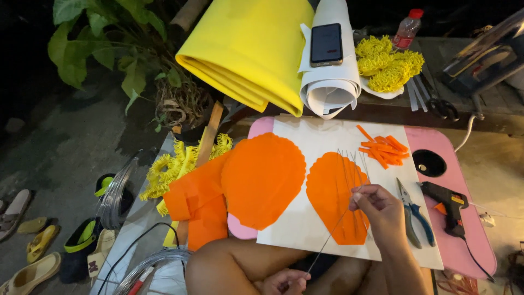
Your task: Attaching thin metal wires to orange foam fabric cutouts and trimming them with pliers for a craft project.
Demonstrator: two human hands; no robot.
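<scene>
My right hand [376, 210] pinches the upper end of a thin metal wire [330, 243] over an orange petal-shaped foam piece [333, 196]. My left hand [284, 281], low near my knee, holds the wire's lower end. Several more thin wires [349, 169] lie across that petal. A bigger orange scalloped petal [262, 177] rests to the left on a white sheet [322, 136] that covers a pink table [469, 240].
Pliers with blue handles [414, 210] and a black glue gun [447, 202] lie right of my hand. Orange foam strips [385, 150], yellow fringe bundles [387, 65], scissors [436, 101], a phone [326, 43] on white rolls, a yellow foam roll [248, 49], wire coils [114, 196], sandals [33, 240].
</scene>
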